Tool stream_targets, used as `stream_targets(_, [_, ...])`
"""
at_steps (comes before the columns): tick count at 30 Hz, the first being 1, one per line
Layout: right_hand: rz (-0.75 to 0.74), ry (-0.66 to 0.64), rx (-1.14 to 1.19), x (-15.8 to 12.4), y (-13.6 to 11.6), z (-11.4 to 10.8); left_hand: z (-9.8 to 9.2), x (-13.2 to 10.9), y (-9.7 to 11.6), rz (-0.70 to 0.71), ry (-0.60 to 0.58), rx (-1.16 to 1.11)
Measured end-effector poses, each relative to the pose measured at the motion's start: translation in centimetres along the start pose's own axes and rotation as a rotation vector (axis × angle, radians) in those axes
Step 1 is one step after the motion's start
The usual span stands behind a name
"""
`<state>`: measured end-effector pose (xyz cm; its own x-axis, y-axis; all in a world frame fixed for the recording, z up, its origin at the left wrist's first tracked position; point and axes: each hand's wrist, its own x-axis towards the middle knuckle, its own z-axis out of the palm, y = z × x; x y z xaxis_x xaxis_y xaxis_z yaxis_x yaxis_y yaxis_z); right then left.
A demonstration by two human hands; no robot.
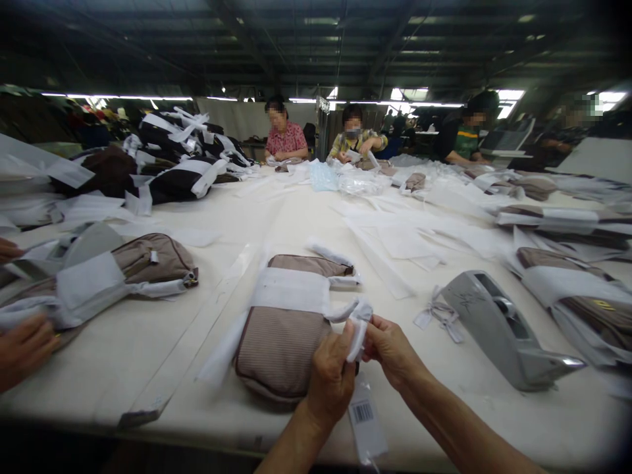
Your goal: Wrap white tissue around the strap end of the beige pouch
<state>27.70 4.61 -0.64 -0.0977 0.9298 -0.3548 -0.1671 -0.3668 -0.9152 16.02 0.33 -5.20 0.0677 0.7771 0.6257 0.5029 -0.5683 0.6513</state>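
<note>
A taupe ribbed bag (276, 349) lies flat on the table in front of me, with a band of white wrapping paper (291, 289) around its upper part. Off its right side comes a strap wrapped in white paper (356, 332). My left hand (332, 368) pinches this wrapped strap at the bag's right edge. From the other side my right hand (390, 345) grips the same strap, fingertips close to the left thumb. A tag with a barcode (364, 413) hangs below my hands.
A grey tape dispenser (498, 329) stands to the right, beside another wrapped bag (577, 289). At the left, a co-worker's hand (29, 345) touches a similar bag (153, 263). Dark bags (172, 181) are piled at the back left; loose white sheets (395, 243) lie across the middle.
</note>
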Motion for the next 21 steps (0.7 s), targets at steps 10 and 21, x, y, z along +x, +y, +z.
stream_targets(10, [0.048, -0.101, 0.035, -1.0, -1.1, -0.8, 0.6, -0.5, 0.2, 0.007, -0.135, 0.350])
stream_targets(21, [-0.154, -0.235, -0.191, -1.3, -1.4, -1.5, -0.4, 0.3, 1.4, -0.169, -0.174, 0.064])
